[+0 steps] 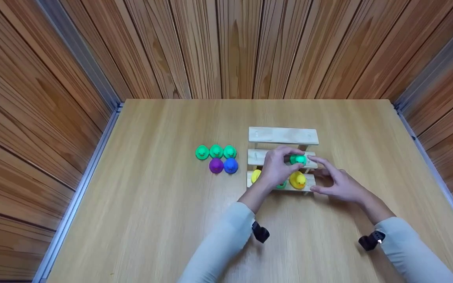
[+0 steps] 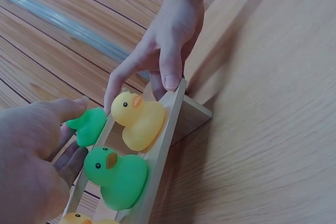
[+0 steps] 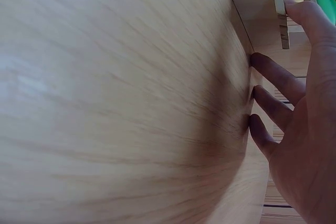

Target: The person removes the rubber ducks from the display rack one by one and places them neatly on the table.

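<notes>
My left hand [image 1: 279, 167] pinches a green duck [image 1: 298, 159] between thumb and fingers at the right end of the middle step of a wooden stand [image 1: 283, 136]. My right hand [image 1: 340, 184] is at the stand's right side, its thumb touching the end of the lowest step and its fingers spread. On that lowest step are a yellow duck [image 1: 298, 180] at the right, a green duck [image 2: 123, 182] in the middle, and another yellow duck [image 1: 255, 175] at the left, partly hidden by my left hand in the head view.
Left of the stand, three green ducks [image 1: 216, 151] form a row on the table [image 1: 151, 196], with a purple duck [image 1: 216, 165] and a blue duck [image 1: 231, 165] in front of them. Wooden plank walls [image 1: 234, 47] rise behind and at both sides.
</notes>
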A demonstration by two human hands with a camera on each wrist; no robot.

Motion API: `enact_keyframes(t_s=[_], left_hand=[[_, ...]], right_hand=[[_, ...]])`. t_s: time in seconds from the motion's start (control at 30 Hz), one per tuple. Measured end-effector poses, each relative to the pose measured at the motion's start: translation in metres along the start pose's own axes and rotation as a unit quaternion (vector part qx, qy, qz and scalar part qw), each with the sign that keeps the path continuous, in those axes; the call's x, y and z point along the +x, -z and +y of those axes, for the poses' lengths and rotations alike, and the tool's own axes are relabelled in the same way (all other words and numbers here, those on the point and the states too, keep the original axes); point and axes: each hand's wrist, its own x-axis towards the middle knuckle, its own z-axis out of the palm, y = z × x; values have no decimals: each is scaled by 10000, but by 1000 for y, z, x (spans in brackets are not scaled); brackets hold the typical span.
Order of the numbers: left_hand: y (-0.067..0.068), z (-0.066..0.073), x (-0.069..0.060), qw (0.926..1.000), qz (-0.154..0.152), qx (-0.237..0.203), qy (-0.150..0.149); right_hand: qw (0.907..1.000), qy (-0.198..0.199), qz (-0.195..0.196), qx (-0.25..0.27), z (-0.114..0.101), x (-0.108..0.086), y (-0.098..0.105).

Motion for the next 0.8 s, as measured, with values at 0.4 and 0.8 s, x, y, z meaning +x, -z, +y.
enact_keyframes(t_s=[0.4,0.8], left_hand=[[14,-2,-5,9995,139,170,-248],[37,-4,-17,9991,288,183,-265]], right_hand=[[9999,-81,-79,63,1,-1,0],[9997,-137,-145,130,0,0,1]])
